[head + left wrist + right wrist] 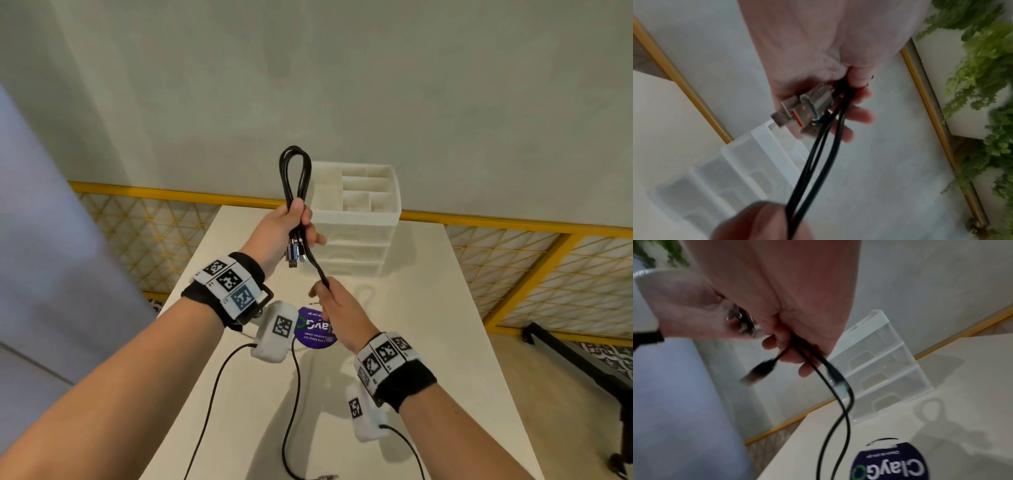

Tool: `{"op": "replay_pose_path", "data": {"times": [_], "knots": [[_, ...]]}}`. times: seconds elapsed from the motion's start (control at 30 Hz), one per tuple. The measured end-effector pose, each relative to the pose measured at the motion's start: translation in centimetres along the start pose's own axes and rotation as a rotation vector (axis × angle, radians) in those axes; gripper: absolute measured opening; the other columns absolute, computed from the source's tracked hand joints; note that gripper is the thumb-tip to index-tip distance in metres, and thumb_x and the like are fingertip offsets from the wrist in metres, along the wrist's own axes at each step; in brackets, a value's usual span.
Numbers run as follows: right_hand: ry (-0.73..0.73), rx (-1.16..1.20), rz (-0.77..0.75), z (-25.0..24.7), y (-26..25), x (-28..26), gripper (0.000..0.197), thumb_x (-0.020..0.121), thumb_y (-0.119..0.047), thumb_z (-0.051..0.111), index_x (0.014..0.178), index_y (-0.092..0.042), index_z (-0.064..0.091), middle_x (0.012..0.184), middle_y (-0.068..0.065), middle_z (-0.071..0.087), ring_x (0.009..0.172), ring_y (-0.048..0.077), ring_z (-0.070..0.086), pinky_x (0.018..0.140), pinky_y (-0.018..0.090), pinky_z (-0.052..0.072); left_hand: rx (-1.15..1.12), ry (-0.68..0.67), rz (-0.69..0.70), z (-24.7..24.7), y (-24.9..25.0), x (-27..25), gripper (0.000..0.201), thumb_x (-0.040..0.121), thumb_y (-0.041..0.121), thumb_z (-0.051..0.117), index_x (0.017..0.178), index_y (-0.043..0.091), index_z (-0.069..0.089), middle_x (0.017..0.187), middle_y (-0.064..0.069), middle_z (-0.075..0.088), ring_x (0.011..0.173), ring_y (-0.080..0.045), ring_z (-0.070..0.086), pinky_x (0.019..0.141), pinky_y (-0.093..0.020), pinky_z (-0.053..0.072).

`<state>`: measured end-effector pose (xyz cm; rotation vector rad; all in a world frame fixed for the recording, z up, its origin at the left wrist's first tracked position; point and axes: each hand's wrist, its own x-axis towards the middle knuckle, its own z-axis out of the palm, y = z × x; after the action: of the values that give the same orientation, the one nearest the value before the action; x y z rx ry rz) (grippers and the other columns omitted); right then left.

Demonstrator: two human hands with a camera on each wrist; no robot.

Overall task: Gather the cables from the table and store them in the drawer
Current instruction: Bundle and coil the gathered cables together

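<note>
A black cable (295, 171) is folded into a long loop that stands up from my left hand (301, 219), which grips the bundle above the table (428, 308). Silver USB plugs (296, 255) with orange inserts (803, 110) stick out below that fist. My right hand (322, 287) pinches the strands (818, 154) just beneath. A black plug (758, 373) dangles beside my right hand's fingers (793, 353), and two strands (838, 402) hang down from them. The white drawer unit (356, 219) stands behind the hands, its three drawers (885, 369) shut.
A purple round sticker (315, 329) lies on the table under my right hand. A thin black wire (291, 394) runs to a plug (325, 476) at the near edge. A yellow mesh railing (513, 222) borders the table's far side, and a black stand (582, 363) sits on the floor at right.
</note>
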<state>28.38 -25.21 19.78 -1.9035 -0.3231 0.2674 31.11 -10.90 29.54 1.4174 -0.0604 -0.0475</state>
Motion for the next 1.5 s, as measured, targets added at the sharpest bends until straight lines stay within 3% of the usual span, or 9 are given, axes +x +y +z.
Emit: {"op": "replay_pose_path", "data": {"times": [0.2,0.47,0.73,0.87,1.1,1.2,1.33,1.4,1.5], "knots": [[-0.011,-0.057,0.096,-2.2,1.5,-0.4,0.035,0.093,-0.045,0.049,0.068,-0.02,0.054,0.044,-0.011,0.046,0.043,0.007,0.042,0.057,0.026,0.041,-0.092,0.048,-0.036,-0.4,-0.7,0.1,0.037,0.1,0.037,0.032,0.07,0.019,0.045,0.051,0.006,0.035,0.043,-0.01,0.036,0.047,-0.026,0.041],[-0.02,-0.324,0.009,-7.8,-4.5,-0.1,0.033,0.083,-0.048,0.064,0.072,-0.016,0.066,0.042,-0.012,0.049,0.041,0.002,0.041,0.05,0.018,0.034,0.723,-0.092,-0.043,0.0,-2.5,-1.1,0.031,0.099,0.036,0.032,0.087,0.018,0.054,0.067,0.003,0.042,0.054,-0.013,0.04,0.05,-0.024,0.039],[0.023,-0.362,0.008,-8.8,-8.3,2.3,0.037,0.076,-0.053,0.069,0.06,-0.02,0.065,0.033,-0.013,0.049,0.033,0.001,0.042,0.038,0.009,0.033,0.738,-0.283,-0.074,2.0,-2.8,-2.9,0.033,0.097,0.04,0.037,0.114,0.019,0.056,0.069,0.025,0.055,0.052,0.006,0.05,0.048,-0.007,0.036],[0.079,-0.298,-0.019,-7.9,-8.0,2.9,0.049,0.073,-0.05,0.073,0.076,-0.001,0.07,0.052,-0.001,0.049,0.044,0.006,0.042,0.046,0.016,0.036,0.762,-0.243,-0.063,2.2,-2.9,-2.6,0.03,0.098,0.04,0.033,0.106,0.018,0.051,0.076,0.013,0.049,0.061,-0.002,0.043,0.054,-0.015,0.035],[0.17,0.048,-0.11,-7.2,-5.6,2.2,0.035,0.091,-0.012,0.058,0.125,-0.02,0.052,0.106,0.004,0.063,0.096,0.017,0.059,0.093,0.032,0.047,0.518,-0.09,-0.076,0.2,-1.6,-1.4,0.027,0.1,0.031,0.033,0.09,0.012,0.049,0.075,0.0,0.059,0.072,-0.015,0.059,0.064,-0.026,0.04],[0.32,-0.02,-0.133,-6.7,-4.6,2.2,0.027,0.095,-0.011,0.052,0.12,-0.015,0.06,0.104,0.001,0.063,0.098,0.014,0.057,0.092,0.023,0.045,0.367,-0.118,-0.102,-0.2,-1.4,-1.2,0.027,0.1,0.029,0.034,0.082,0.014,0.046,0.062,-0.001,0.049,0.055,-0.015,0.055,0.069,-0.031,0.048],[0.426,0.173,-0.158,-6.5,-5.1,2.9,0.024,0.095,-0.011,0.049,0.1,-0.028,0.065,0.094,-0.004,0.07,0.096,0.017,0.065,0.098,0.044,0.05,0.504,-0.153,-0.051,0.5,-2.3,-1.5,0.027,0.099,0.034,0.035,0.081,0.019,0.047,0.059,0.005,0.039,0.049,-0.009,0.04,0.06,-0.03,0.045],[0.422,0.265,-0.178,-6.6,-5.6,3.2,0.03,0.094,-0.013,0.045,0.097,-0.034,0.067,0.103,0.001,0.069,0.105,0.023,0.064,0.098,0.049,0.049,0.653,-0.173,-0.001,1.1,-3.0,-1.8,0.025,0.098,0.037,0.034,0.089,0.021,0.05,0.063,0.004,0.042,0.056,-0.012,0.042,0.06,-0.031,0.044],[0.324,0.503,-0.127,-6.7,-6.4,3.0,0.033,0.098,-0.006,0.035,0.107,-0.018,0.064,0.112,0.01,0.065,0.104,0.023,0.062,0.089,0.035,0.051,0.759,-0.141,0.064,1.8,-3.5,-1.8,0.026,0.098,0.038,0.033,0.115,0.021,0.043,0.068,0.005,0.046,0.06,-0.013,0.045,0.063,-0.039,0.047]]}}
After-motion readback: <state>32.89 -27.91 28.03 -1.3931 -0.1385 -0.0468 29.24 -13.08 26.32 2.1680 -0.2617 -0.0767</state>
